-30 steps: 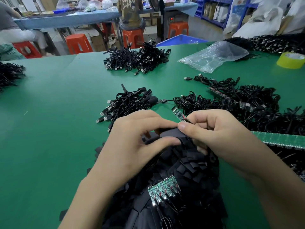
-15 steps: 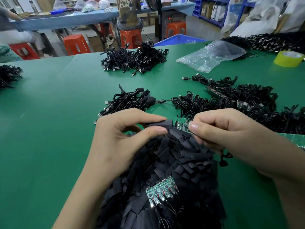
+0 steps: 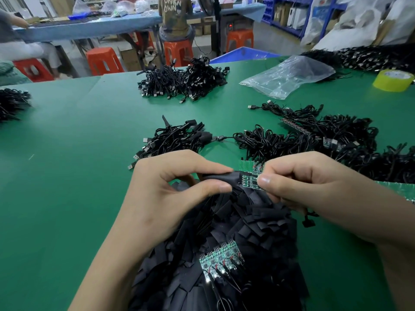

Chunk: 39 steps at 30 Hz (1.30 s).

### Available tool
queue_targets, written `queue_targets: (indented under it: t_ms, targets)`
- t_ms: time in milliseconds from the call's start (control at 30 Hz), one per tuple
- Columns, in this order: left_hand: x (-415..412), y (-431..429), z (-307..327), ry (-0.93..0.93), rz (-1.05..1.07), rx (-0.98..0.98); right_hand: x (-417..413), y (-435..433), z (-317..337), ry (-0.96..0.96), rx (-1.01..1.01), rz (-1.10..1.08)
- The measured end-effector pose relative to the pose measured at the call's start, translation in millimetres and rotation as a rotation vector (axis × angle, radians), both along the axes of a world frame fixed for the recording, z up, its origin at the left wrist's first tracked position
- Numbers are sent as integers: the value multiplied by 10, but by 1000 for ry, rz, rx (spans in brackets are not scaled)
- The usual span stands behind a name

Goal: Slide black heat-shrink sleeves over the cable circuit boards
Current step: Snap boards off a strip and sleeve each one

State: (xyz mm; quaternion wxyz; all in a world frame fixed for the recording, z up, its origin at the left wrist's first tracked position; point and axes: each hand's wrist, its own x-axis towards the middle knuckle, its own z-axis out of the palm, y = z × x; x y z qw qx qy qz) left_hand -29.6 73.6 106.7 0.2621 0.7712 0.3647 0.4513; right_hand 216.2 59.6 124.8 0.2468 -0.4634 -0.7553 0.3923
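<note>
Hands close together over the near middle of a green-covered surface (image 3: 67,176), just above a heaped pile of flat black heat-shrink sleeve pieces (image 3: 258,232). For the left hand (image 3: 170,189), a pinch of thumb and forefinger on one single black heat-shrink sleeve (image 3: 221,178), held roughly level, remaining fingers curled underneath. For the right hand (image 3: 314,189), thumb and forefinger curled tight on a small green rectangular circuit board (image 3: 250,181), its left end right at the open mouth of the sleeve, most of the board bare between the two sets of fingertips; whether already inside the mouth, impossible to tell. Just beside the lower edge of the right hand, a small black connector (image 3: 308,222). Lower on the pile, a short strip of joined green circuit boards (image 3: 221,254). Just beyond the hands, a tangle of black cables with bare green boards (image 3: 292,142) to the right and a smaller bundle of black cables with USB plugs (image 3: 177,138) to the left. Farther back, another heap of black USB cables (image 3: 184,84), a crumpled clear plastic bag (image 3: 287,77) and a yellow roll of tape (image 3: 393,80) near the right edge. Beyond the surface, orange plastic stools (image 3: 101,60) on the workshop floor.
</note>
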Motion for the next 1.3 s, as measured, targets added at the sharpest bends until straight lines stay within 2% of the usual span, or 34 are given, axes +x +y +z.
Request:
queue_targets:
  t_ms: [267,433,567,867,1067,1300]
  targets:
    - [-13,-5,11,91,-6,-31,-15,-10,31,-77,6,-11]
    - [0,-24,38,290,38,92,-53,-6,-8,-159,37,-57]
    - [7,-52,55,363,66,137,-69,-1,-27,-155,-42,-93]
    - [-5,-32,8,190,48,-56,-86,-14,-33,-75,-127,-118]
    - [51,-19,-36,185,80,-45,-111,-14,-46,-44,-119,-109]
    - [41,-34,-7,183,-31,-35,-80,-9,-40,-29,-154,-42]
